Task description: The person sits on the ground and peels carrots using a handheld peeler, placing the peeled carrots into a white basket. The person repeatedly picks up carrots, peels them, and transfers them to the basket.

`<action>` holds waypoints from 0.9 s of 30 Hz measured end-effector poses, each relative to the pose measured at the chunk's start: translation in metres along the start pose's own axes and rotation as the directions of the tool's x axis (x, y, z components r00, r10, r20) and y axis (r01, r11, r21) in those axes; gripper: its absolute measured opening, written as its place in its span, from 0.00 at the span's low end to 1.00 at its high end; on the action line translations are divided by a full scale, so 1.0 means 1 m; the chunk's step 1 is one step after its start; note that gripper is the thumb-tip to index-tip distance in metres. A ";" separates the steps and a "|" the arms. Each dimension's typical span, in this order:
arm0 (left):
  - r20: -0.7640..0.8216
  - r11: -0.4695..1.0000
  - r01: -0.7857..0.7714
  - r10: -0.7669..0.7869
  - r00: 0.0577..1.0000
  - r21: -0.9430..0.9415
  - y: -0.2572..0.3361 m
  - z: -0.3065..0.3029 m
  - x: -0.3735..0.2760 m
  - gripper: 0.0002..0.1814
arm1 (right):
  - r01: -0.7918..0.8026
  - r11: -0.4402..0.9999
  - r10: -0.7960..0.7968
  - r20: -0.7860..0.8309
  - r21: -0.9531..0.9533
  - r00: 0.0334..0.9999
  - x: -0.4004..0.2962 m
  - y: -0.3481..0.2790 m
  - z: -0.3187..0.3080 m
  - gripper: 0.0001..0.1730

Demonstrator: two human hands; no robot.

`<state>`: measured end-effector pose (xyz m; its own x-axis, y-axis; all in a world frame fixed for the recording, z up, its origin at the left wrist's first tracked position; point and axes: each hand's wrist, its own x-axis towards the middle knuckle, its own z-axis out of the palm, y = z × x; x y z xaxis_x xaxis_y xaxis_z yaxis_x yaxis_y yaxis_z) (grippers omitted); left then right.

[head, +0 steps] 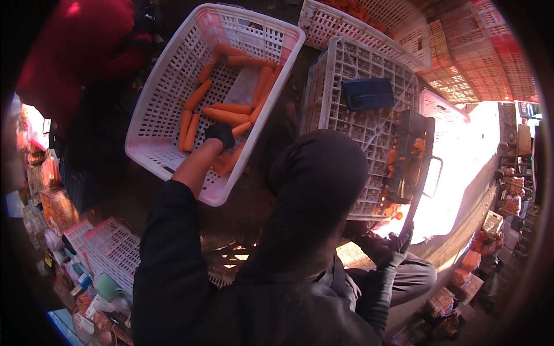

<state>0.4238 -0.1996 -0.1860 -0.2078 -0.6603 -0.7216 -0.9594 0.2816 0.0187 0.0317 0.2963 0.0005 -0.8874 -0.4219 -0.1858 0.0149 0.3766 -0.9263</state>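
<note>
My left hand (pixel 220 135), in a black glove, reaches down among whole peeled-looking carrots (pixel 227 116) in a white plastic crate (pixel 149 108). One carrot lies against its fingers, which are mostly hidden, so a grip cannot be told. My right hand (pixel 396 248), in a darker glove, is at the lower end of a long metal cutter-like tool (pixel 410 142) with a wire handle. That tool stands along the edge of an upturned white lattice crate (pixel 374 56), with orange carrot pieces (pixel 417 149) at it. Whether the right fingers hold its end cannot be told.
A dark blue flat object (pixel 368 93) lies on the lattice crate. Behind it stands another crate (pixel 320 26) with carrots. A person in a red garment (pixel 73 56) is at the upper left. Stacked crates (pixel 114 246) and mixed goods stand lower left; a hooded head (pixel 322 173) blocks the middle.
</note>
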 end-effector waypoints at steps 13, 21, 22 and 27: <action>-0.648 -0.088 -0.657 0.309 0.696 -0.748 0.062 -0.172 -0.159 0.20 | -0.083 0.957 0.081 0.016 0.277 0.997 -0.001 -0.024 0.019 0.34; -0.885 0.217 -0.943 0.342 0.316 -0.254 0.234 -0.258 -0.244 0.18 | -0.106 0.966 0.121 -0.047 0.237 0.992 0.006 -0.010 0.014 0.24; -0.902 0.355 -0.931 0.372 0.219 -0.080 0.257 -0.258 -0.248 0.18 | -0.129 0.966 0.146 -0.064 0.223 0.987 0.001 -0.024 0.017 0.23; -0.842 0.466 -0.855 0.535 0.069 0.226 0.366 -0.226 -0.275 0.24 | -0.141 0.979 0.153 -0.074 0.148 0.986 -0.002 -0.036 0.017 0.22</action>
<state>0.0864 -0.0725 0.1754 -0.6881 -0.4811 0.5432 -0.2263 0.8536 0.4692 0.0407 0.2694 0.0289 -0.9062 -0.2977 -0.3003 0.2073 0.3062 -0.9291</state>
